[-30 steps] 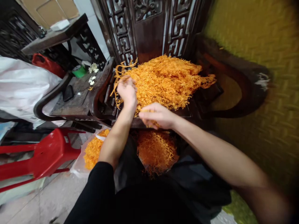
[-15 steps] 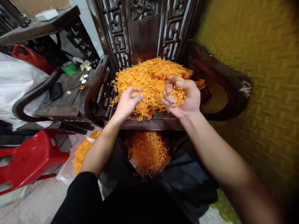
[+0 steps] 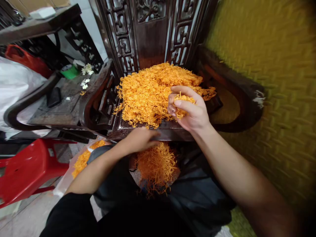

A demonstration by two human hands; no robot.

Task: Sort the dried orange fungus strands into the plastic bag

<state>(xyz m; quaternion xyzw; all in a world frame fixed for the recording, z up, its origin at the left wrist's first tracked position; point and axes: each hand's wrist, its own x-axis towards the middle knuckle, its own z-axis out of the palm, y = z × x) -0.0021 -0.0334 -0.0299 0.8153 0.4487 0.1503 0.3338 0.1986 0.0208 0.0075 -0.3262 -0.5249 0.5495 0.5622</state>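
Observation:
A heap of thin, curly orange strands (image 3: 148, 92) covers much of the dark wooden chair's seat (image 3: 170, 134). Over the heap's right front, my right hand (image 3: 191, 110) is closed around a small bunch of orange strands (image 3: 182, 98), palm turned up. My left hand (image 3: 142, 140) is at the seat's front edge, slightly blurred, its fingers and thumb apart and nothing visible in them. Just below it, between my legs, stands a bundle of longer, straighter orange strands (image 3: 158, 168); what holds that bundle is mostly hidden.
Left of me, a clear plastic bag (image 3: 79, 161) holds more orange pieces beside a red plastic chair (image 3: 34, 168). A second wooden chair (image 3: 66, 108) carries a dark phone-like object (image 3: 53, 97), white flowers (image 3: 87, 69) and a green item (image 3: 69, 71). A yellow woven surface (image 3: 278, 98) borders the right.
My left hand has moved down from the heap to the seat's front edge, over the lower bundle. My right hand has shifted slightly, still holding its bunch. The view has moved a little.

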